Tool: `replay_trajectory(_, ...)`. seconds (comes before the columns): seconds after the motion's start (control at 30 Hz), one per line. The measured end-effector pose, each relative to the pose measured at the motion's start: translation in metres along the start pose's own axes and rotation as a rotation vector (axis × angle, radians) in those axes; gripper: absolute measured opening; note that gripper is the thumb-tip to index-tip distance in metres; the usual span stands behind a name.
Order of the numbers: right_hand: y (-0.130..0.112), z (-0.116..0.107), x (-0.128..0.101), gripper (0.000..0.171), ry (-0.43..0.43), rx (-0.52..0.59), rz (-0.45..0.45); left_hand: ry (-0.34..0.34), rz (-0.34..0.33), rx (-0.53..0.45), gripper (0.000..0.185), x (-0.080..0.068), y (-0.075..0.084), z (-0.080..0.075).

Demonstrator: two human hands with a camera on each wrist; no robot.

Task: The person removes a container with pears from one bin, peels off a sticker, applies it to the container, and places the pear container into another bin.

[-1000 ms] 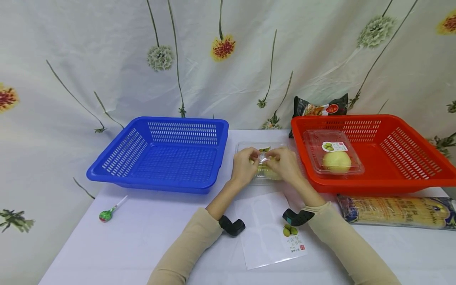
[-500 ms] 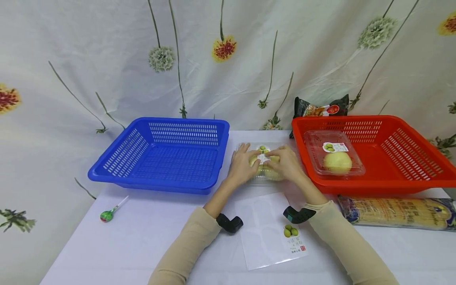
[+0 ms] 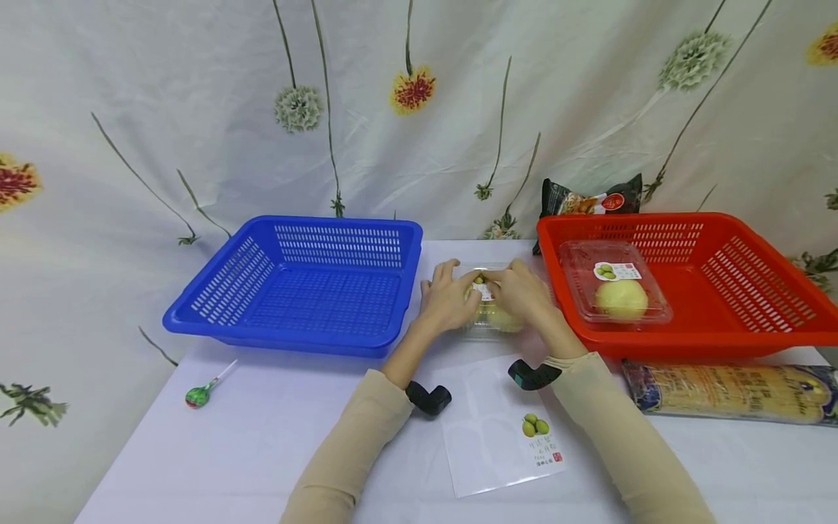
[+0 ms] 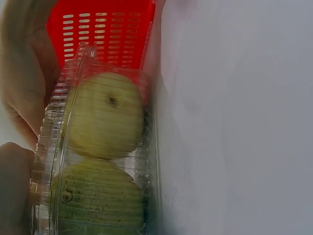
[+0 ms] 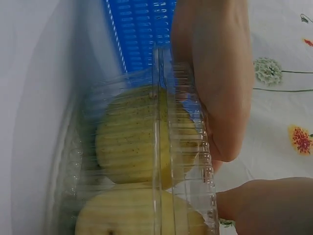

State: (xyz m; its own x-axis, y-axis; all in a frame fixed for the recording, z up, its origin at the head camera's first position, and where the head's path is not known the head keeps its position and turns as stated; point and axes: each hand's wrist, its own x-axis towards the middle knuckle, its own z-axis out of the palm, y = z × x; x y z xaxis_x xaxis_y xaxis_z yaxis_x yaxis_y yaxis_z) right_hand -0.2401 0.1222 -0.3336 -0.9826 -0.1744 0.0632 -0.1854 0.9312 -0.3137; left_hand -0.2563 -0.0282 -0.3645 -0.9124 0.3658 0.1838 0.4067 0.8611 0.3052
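Observation:
A clear plastic clamshell box holding two yellow-green pears lies on the white table between the two baskets. Both hands lie on its lid. My left hand presses on the left part with fairly straight, spread fingers. From the right, my right hand arches over the lid, its fingertips on the small fruit label. In the right wrist view the left hand covers the lid above the pears, and neither hand wraps round the box.
A blue basket stands left of the box. The red basket on the right holds another clear box with one pear. A printed sheet, a lollipop, a long packet and a dark snack bag also lie around.
One second ago both hands pinched something small at the lid's middle. They then spread flat over the lid, and now the right hand has slid left over the label.

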Motion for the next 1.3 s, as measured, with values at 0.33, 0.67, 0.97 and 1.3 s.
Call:
replay_trajectory(0.33, -0.005, 0.004, -0.002, 0.038, -0.012, -0.069, 0.012, -0.058, -0.044, -0.046, 0.052, 0.004, -0.003, -0.001)
replay_trajectory(0.67, 0.0, 0.012, -0.033, 0.02, 0.264, -0.113, -0.236, 0.033, -0.068, -0.02, 0.056, 0.001, 0.0, 0.005)
replay_trajectory(0.97, 0.002, 0.023, -0.065, 0.018, 0.418, -0.018, -0.251, 0.106, -0.127, -0.017, 0.052, 0.003, 0.002, 0.008)
replay_trajectory(1.3, 0.001, 0.021, -0.086, 0.074, 0.07, 0.301, -0.12, 0.261, -0.224, -0.272, 0.044, 0.0, 0.004, 0.011)
